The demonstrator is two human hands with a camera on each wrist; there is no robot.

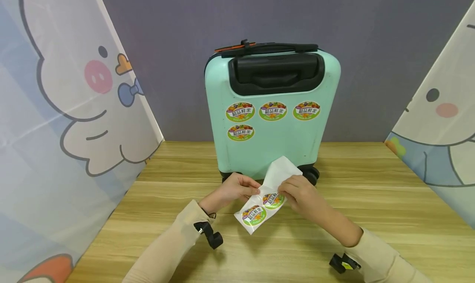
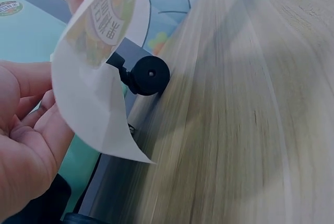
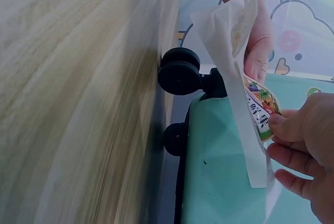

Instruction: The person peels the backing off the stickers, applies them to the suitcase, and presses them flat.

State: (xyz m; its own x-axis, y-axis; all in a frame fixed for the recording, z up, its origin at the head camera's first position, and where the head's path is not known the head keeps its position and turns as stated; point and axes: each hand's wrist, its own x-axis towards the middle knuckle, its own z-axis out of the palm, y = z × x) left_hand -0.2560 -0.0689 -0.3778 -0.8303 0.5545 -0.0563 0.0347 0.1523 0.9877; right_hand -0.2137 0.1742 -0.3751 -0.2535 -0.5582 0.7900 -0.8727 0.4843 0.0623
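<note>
My left hand [image 1: 234, 189] pinches the edge of a white sticker sheet [image 1: 283, 169] between thumb and fingers. Two oval fruit-label stickers show on it: a lower sticker [image 1: 254, 215] flat on the backing, and an upper sticker [image 3: 261, 108]. At the upper one's right edge, my right hand [image 1: 302, 194] pinches it with thumb and forefinger; in the right wrist view that edge stands off the backing. The sheet bends into a curve in the left wrist view. Just behind both hands stands a mint-green suitcase [image 1: 274, 145], upright, with several matching stickers [image 1: 272, 111] on its face.
The suitcase stands on a wood-grain table [image 1: 178, 163] against a grey wall panel [image 1: 167, 68]. Its black wheel [image 1: 311, 175] is close beyond my right hand. Cartoon-printed sheets [image 1: 74, 81] flank the table on both sides. A black wrist camera [image 1: 213, 235] sits on my left sleeve.
</note>
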